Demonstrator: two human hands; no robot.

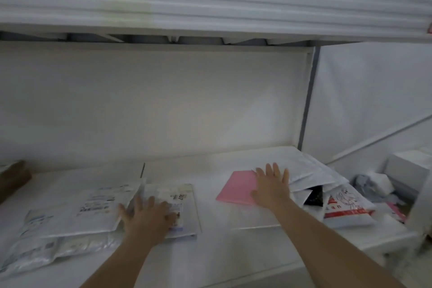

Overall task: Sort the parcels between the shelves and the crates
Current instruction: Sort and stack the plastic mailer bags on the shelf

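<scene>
On the white shelf (210,252) lie flat parcels. My left hand (146,216) rests with spread fingers on a white mailer with a printed label (184,196), next to a larger white labelled mailer (93,206). My right hand (271,184) lies flat, fingers straight, across the right edge of a pink envelope (236,188) and a stack of white padded mailers (311,170). A white bag with red print (346,208) and a black parcel (314,197) sit at that stack's right side.
An upper shelf (210,4) hangs low overhead. A clear plastic bag parcel (28,252) lies at the front left, a brown object (14,175) at the far left. Right of the shelf post (308,100) are more parcels and a white box (409,166).
</scene>
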